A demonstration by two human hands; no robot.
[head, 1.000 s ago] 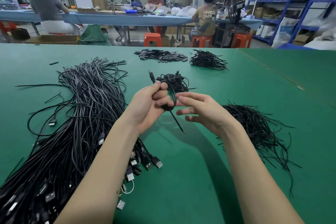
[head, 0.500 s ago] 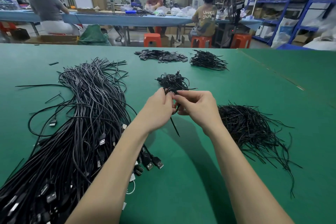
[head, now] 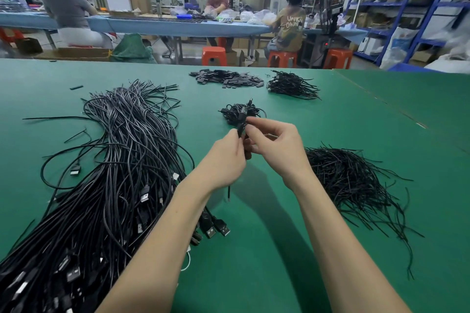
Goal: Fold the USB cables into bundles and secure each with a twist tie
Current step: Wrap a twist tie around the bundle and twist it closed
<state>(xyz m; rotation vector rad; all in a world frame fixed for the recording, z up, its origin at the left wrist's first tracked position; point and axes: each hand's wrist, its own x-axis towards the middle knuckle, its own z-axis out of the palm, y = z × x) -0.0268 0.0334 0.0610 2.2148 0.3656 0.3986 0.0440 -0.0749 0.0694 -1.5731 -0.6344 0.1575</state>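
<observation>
The green table top looks like matt felt or cloth, soft and without shine. The big heap of USB cables is black plastic-sheathed, with a slight sheen along the strands, and their plugs end in bright bare metal shells. The pile of twist ties is thin, dull black, wiry. Behind, the stools are glossy orange plastic, and the shelving is blue painted metal

bundle mostly hidden by hands
</observation>
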